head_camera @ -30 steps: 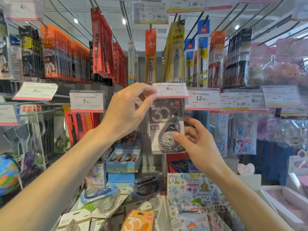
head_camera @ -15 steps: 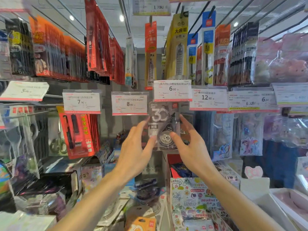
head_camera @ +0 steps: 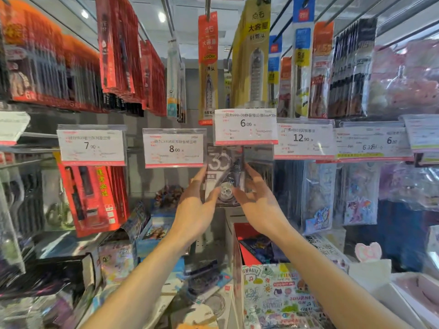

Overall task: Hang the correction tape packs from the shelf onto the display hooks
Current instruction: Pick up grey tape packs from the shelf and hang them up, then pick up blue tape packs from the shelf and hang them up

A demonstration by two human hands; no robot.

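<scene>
Correction tape pack point(head_camera: 224, 176), grey card with a large "30" and a clear blister over the round dispenser, hanging under the 6.00 price tag point(head_camera: 245, 126) in the middle row of display hooks. Top edge of the pack hidden behind that tag, so the hook itself not visible. Framed on both sides by 2 raised hands.

Left hand point(head_camera: 196, 210) at the pack's left edge, fingers extended upward and relaxed, thumb tip at or just beside the lower part of the blister; nothing gripped. Right hand point(head_camera: 260, 205) at the pack's right edge, fingers spread and straight, thumb reaching toward the round dispenser; also holding nothing. True contact versus a hair's gap hard to tell through motion blur.

Neighbouring tags: 8.00 price tag point(head_camera: 174, 148) to the left, no stock visible beneath it; 7.90 price tag point(head_camera: 91, 145) further left above red packs point(head_camera: 92, 198); 12.90 price tag point(head_camera: 303, 138) to the right.

Below, on the shelf point(head_camera: 209, 248): more correction tape packs point(head_camera: 204, 279) lying flat among loose stationery, and a doodle-print box point(head_camera: 275, 298) at lower right.
</scene>
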